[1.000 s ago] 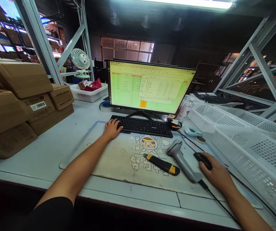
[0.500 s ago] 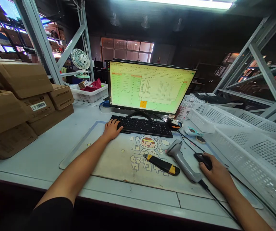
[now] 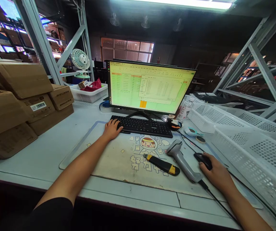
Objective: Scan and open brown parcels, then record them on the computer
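Observation:
My left hand [image 3: 112, 129] rests with its fingers spread on the left end of the black keyboard [image 3: 145, 126]. On the right, my right hand [image 3: 213, 171] is curled over the black computer mouse [image 3: 202, 160]. Behind the keyboard stands the monitor [image 3: 125, 86], lit with a spreadsheet and a smaller window over it. Between my hands a grey barcode scanner [image 3: 183, 162] lies on the printed desk mat [image 3: 114, 160]. Left of the scanner is a black and yellow utility knife [image 3: 162, 164].
Cardboard boxes [image 3: 20, 80] are stacked at the left. White perforated baskets [image 3: 248, 150] line the right side. A plastic bottle [image 3: 185, 110] and tape rolls [image 3: 191, 131] sit right of the monitor. A white basket [image 3: 90, 94] and a fan [image 3: 80, 60] are behind left. Cables cross the mat's right side.

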A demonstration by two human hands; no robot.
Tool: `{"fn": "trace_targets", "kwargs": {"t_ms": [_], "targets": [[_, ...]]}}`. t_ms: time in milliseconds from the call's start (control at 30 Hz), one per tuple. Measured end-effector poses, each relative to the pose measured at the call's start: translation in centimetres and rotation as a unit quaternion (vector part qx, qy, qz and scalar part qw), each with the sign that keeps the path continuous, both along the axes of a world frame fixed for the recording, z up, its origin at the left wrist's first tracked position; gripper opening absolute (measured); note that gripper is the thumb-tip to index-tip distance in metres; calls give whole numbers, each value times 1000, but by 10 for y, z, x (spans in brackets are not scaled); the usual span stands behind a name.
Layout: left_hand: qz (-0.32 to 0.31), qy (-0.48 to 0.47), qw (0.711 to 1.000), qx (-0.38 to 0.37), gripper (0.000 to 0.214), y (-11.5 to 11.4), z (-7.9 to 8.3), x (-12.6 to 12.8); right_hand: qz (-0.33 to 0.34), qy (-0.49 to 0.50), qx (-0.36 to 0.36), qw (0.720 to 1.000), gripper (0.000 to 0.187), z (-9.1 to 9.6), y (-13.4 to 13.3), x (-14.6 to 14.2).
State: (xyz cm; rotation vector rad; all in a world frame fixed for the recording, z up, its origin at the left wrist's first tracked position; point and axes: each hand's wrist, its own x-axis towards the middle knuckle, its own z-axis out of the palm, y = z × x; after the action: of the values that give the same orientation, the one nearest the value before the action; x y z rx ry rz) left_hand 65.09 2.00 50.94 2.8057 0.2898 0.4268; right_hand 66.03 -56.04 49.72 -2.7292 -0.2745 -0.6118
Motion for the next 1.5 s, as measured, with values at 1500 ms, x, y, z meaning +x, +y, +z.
{"fn": "trace_targets", "kwargs": {"t_ms": [1500], "targets": [[0, -9, 1000, 0, 59, -1, -2, 1, 58, -19, 18, 998, 56, 1, 0, 2]]}}
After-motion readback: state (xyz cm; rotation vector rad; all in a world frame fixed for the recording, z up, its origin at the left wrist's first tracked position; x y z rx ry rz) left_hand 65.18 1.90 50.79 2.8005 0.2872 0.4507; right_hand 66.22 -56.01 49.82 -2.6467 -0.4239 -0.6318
